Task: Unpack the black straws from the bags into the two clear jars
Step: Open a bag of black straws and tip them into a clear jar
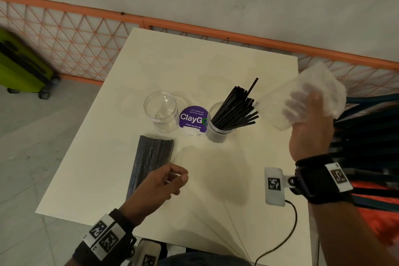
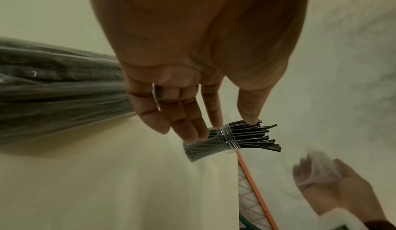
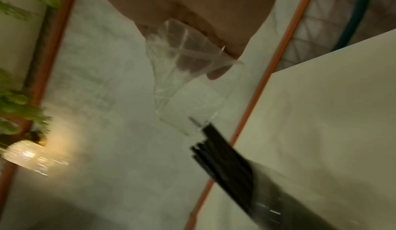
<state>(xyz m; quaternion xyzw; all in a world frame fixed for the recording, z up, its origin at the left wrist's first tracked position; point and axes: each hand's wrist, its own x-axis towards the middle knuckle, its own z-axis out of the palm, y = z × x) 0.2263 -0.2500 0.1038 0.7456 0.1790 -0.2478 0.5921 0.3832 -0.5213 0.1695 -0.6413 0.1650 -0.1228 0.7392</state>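
1. One bag has been emptied, it seems. The black straws (image 1: 234, 109) stand in the right jar (image 1: 218, 129), fanned out and leaning to the right.

2. The empty bag (image 1: 302, 95) is held up in the right hand (image 1: 311, 127). The fingers are curled round the crumpled clear plastic, so this grip is closed on it. The straws and their jar lie to the left of this grip and lower down, well apart from it.

3. The left hand (image 1: 157, 181) hovers over the bench (image 1: 216, 67) with loosely bent fingers. Nothing is held in this grip. A thin clear strip shows between the fingers in the left wrist view, but what it is cannot be told.

4. The full bag of straws (image 1: 151, 157) lies flat on the bench, just beside the left grip on its left. The empty jar (image 1: 160, 110) stands beyond this grip, with a purple sign (image 1: 193, 117) between the two jars.

5. The step in hand looks like getting rid of the empty bag.

6. Next, the full bag should probably be picked up and opened at one end. Care will be needed so the straws slide into the empty jar and the jar is not tipped.
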